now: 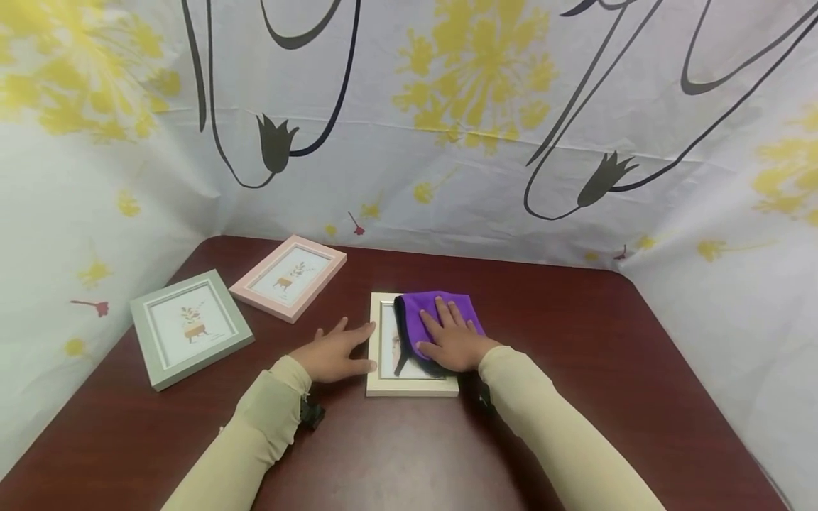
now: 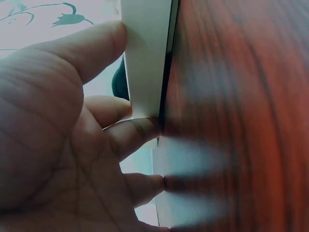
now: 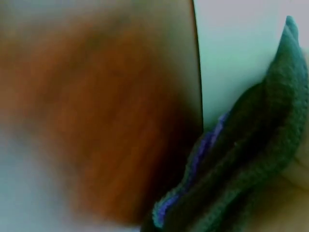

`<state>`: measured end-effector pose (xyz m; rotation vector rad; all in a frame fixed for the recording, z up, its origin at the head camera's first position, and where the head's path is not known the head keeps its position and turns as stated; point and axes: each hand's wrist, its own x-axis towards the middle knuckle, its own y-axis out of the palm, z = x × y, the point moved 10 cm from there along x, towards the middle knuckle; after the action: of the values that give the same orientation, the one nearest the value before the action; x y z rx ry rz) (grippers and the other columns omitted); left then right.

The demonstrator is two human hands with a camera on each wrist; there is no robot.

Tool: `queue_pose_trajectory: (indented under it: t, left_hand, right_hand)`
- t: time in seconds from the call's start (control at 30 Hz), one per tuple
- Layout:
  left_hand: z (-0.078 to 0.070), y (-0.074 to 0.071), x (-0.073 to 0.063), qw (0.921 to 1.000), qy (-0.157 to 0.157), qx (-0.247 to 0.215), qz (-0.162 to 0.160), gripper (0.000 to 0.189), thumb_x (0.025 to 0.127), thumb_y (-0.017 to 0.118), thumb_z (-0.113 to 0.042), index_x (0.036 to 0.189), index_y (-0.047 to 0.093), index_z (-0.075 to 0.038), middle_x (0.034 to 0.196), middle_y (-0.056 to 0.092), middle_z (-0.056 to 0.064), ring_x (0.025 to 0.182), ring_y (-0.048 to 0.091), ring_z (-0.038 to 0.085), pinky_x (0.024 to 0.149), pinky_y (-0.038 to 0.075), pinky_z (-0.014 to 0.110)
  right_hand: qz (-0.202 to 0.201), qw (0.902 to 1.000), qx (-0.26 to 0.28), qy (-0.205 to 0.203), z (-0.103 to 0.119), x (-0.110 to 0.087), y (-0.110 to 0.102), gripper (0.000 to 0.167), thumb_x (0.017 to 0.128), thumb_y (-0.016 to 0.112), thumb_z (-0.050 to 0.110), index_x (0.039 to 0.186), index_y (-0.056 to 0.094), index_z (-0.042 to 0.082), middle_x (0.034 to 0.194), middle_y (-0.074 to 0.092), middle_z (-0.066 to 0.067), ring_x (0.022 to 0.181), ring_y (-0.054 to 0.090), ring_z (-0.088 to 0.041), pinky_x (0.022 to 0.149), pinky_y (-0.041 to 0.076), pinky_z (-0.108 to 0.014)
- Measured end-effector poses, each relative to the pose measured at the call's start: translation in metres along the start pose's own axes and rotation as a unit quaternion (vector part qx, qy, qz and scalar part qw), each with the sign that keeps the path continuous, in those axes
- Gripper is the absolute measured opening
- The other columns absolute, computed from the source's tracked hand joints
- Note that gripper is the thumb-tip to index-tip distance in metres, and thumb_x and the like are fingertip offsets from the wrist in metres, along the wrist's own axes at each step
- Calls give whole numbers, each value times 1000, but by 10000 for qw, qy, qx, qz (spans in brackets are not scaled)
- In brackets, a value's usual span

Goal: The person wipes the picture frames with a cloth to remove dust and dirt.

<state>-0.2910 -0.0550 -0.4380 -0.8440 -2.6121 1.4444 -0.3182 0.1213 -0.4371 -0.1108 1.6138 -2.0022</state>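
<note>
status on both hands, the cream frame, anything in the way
Left hand touching cream frame, left side. Right hand spread on purple cloth, over the frame. Green frame and pink frame off left, not in the way.

No readable text; no legible labels, brands, numbers

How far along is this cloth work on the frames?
Done: unclear; the green frame and pink frame lie aside, but nothing shows whether they were wiped. In hand: the right grip presses purple cloth on the cream frame; the left grip touches its edge. Remaining: perhaps the part the cloth leaves bare.
</note>
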Motion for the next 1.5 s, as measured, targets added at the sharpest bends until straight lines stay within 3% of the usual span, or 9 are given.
queue_pose_trajectory:
  t: [0.23, 0.47, 0.77, 1.13, 1.5]
  left_hand:
    - [1, -1, -1, 10000, -36, -29, -34, 81, 94, 65, -45, 158, 27, -12, 159, 30, 9, 148, 5, 44, 109, 0, 73]
    - [0, -1, 1, 10000, 19, -46, -83, 81, 93, 67, -45, 157, 30, -12, 159, 32, 10, 148, 7, 44, 108, 1, 74]
    - [0, -1, 0, 10000, 26, -8, -49, 82, 93, 65, -47, 158, 28, -12, 159, 31, 10, 148, 6, 45, 108, 1, 74]
    - [4, -1, 2, 9998, 166, 40, 86, 83, 93, 63, -52, 158, 27, -16, 158, 32, 11, 148, 7, 42, 112, 3, 69]
    - [13, 2, 0, 9996, 154, -113, 214, 102, 78, 76, -59, 159, 25, -22, 159, 28, 20, 149, 8, 40, 114, 8, 66]
  right_hand:
    - [-218, 9986, 373, -309, 7, -21, 6, 71, 101, 46, 46, 158, 25, 9, 164, -2, -21, 148, -5, -45, 112, 11, -70]
    - [-591, 9952, 472, -614, 16, -47, 8, 66, 101, 49, 44, 153, 37, 6, 163, 10, -23, 147, 8, -47, 115, 16, -62]
    - [-673, 9956, -281, -581, 34, -73, 23, 67, 103, 43, 51, 155, 34, 10, 163, 13, -18, 147, 1, -48, 112, 19, -66]
    - [-491, 9952, -430, -728, 66, -67, 28, 68, 102, 44, 53, 158, 30, 18, 164, 19, -7, 150, 5, -37, 112, 9, -70]
    - [-406, 9934, -506, -950, 78, -59, 26, 68, 98, 52, 53, 157, 32, 24, 163, 23, -6, 149, 11, -39, 111, 10, -71]
